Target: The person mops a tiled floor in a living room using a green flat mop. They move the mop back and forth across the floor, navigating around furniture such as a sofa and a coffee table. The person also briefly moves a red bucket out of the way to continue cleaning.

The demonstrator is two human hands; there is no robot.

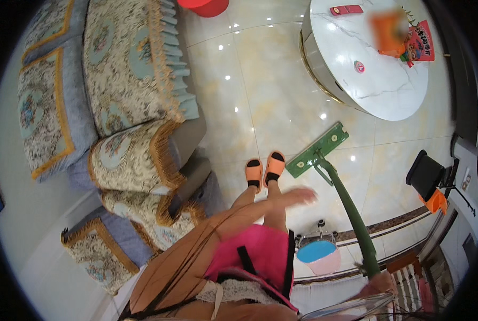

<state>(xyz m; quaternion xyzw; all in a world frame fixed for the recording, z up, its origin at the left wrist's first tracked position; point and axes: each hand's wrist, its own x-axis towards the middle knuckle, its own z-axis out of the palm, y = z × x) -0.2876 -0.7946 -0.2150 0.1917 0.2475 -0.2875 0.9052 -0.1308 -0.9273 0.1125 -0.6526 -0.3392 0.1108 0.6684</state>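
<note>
A green flat mop lies across the lower right, its rectangular mop head [318,149] flat on the tiles just beyond my feet. Its long green mop handle [348,206] slants back toward me. My right hand [379,284] is wrapped round the upper part of that handle, near the lower edge. My left hand [297,198] reaches out over my legs, left of the handle and apart from it. Motion smears its fingers, and I make out nothing held in it. Orange slippers [254,174] are on my feet beside the mop head.
A sofa with flowered covers [124,69] fills the left. At the upper right stands a round white marble table [351,88] with snack packets [421,43]. A red tub [207,6] is at the top. A blue-and-pink stool [318,254] and a black bin [425,174] stand right.
</note>
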